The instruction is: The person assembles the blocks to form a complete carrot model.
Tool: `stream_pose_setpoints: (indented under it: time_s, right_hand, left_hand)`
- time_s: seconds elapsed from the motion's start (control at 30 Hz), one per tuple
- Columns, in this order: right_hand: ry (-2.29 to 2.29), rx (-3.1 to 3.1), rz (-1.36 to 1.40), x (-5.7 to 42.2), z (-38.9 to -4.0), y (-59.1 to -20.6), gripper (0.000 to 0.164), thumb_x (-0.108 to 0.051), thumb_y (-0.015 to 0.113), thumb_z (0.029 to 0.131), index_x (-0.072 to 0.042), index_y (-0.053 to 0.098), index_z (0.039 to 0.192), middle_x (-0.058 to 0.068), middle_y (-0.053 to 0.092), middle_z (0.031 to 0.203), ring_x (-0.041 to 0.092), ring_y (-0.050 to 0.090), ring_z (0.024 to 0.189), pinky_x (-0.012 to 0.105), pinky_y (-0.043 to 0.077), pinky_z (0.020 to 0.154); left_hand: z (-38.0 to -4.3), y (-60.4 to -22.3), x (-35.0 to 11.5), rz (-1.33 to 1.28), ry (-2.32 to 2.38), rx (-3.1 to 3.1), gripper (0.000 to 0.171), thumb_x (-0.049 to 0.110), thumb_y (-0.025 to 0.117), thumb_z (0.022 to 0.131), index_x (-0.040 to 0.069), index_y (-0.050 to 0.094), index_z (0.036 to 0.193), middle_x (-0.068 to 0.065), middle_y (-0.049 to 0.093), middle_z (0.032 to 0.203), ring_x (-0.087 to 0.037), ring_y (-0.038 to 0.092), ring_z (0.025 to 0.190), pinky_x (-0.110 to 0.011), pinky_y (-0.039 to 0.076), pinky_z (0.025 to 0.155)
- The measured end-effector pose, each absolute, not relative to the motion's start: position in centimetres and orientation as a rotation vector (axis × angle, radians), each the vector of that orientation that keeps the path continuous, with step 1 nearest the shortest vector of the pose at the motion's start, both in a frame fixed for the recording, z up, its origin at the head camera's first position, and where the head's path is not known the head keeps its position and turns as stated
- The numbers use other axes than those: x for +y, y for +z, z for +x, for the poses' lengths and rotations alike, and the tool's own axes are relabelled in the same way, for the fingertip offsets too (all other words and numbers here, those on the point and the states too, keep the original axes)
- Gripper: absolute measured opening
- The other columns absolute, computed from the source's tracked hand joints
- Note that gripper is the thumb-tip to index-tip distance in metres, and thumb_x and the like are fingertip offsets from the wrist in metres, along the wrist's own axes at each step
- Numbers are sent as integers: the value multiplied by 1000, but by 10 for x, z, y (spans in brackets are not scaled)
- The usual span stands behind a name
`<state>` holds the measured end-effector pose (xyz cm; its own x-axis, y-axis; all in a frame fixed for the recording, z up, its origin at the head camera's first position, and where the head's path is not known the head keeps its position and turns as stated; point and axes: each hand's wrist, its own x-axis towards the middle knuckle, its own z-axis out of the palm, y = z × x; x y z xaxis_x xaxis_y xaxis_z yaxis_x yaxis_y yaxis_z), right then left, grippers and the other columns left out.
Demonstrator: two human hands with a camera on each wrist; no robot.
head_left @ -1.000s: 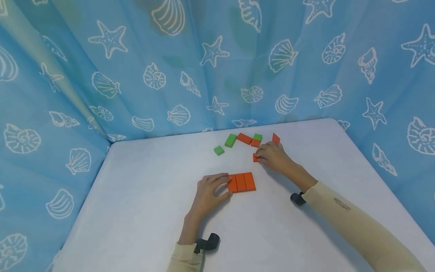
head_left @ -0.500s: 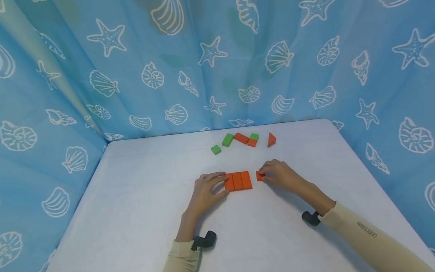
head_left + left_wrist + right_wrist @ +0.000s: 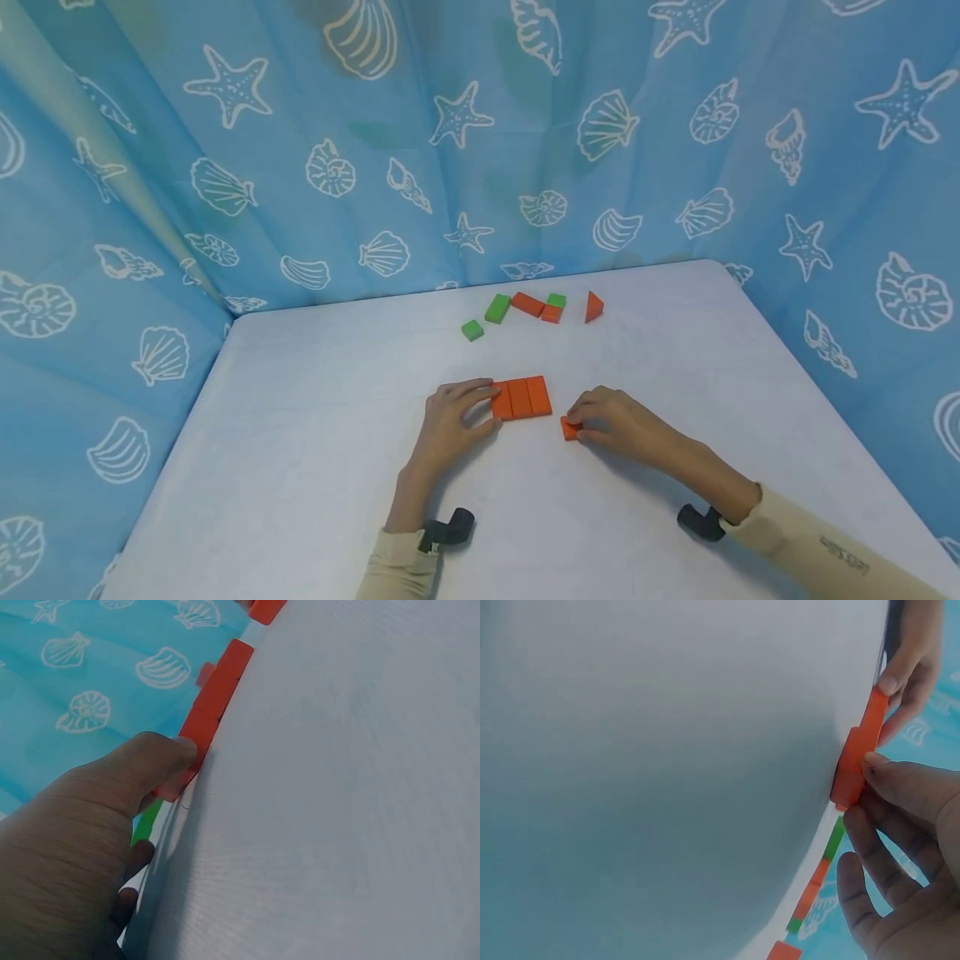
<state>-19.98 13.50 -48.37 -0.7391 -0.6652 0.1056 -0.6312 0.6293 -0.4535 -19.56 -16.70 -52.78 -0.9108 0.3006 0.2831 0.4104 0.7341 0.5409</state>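
Blue curtain (image 3: 442,167) stands behind scattered blocks (image 3: 528,304); left hand (image 3: 446,422) grips an orange row (image 3: 520,398), right hand (image 3: 617,423) pinches an orange block (image 3: 568,429).

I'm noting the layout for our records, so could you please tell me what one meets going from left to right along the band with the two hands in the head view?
Left hand → row of orange blocks → small orange block → right hand.

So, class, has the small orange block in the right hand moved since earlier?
Yes: the block moved nearer, away from the white tabletop's far edge.
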Motion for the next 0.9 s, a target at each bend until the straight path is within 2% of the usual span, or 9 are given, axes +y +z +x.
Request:
stream_pose_setpoints:
  time_s: [0.27, 0.63, 0.9]
  right_hand:
    - [-756, 2727, -1231, 122, -193, -486, 25, -6, 79, 85, -9, 77, 109, -4, 70, 108, 19, 61, 104, 38, 53, 92]
    - [-686, 2832, -1507, 94, -189, -492, 20, -6, 82, 82, -11, 79, 101, -3, 63, 105, 17, 53, 103, 31, 52, 89]
    - [-622, 2849, -1483, 78, -189, -489, 20, -10, 81, 84, -11, 79, 104, -4, 65, 106, 16, 54, 103, 32, 50, 91]
  left_hand:
    - [-194, -527, -168, -565, -945, -2747, 44, 30, 76, 89, 23, 67, 132, 5, 58, 140, -21, 47, 124, -49, 33, 104]
    - [-194, -528, -168, -569, -944, -2739, 44, 34, 75, 90, 24, 67, 132, 9, 56, 141, -19, 46, 125, -47, 34, 104]
    - [-195, -529, -170, -580, -939, -2747, 45, 37, 74, 90, 26, 66, 133, 10, 55, 142, -17, 45, 125, -46, 33, 105]
